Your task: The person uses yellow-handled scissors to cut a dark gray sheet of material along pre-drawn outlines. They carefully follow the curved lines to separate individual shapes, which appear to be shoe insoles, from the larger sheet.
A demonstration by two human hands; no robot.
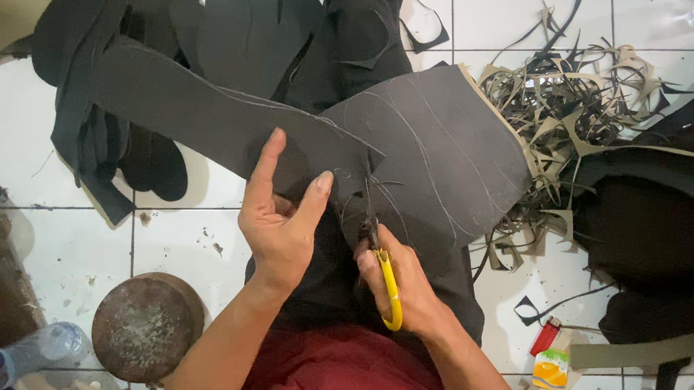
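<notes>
Dark sheet (427,152) lies across the lap, chalk outlines facing up so the cut line stays readable. Left hand (279,222) pinches the sheet edge, thumb on top, fingers under, keeping it taut just beside the blades. Right hand (403,281) is closed round the yellow-handled scissors (379,255), blades biting into the sheet, wrist angled inward. Offcut strips (563,99) piled on the tile floor (184,244), far right

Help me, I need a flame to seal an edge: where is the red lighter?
In the head view the red lighter lies on the white tiled floor to the person's right, just above a small orange-and-white packet and past the right hand holding yellow-handled scissors.
</notes>
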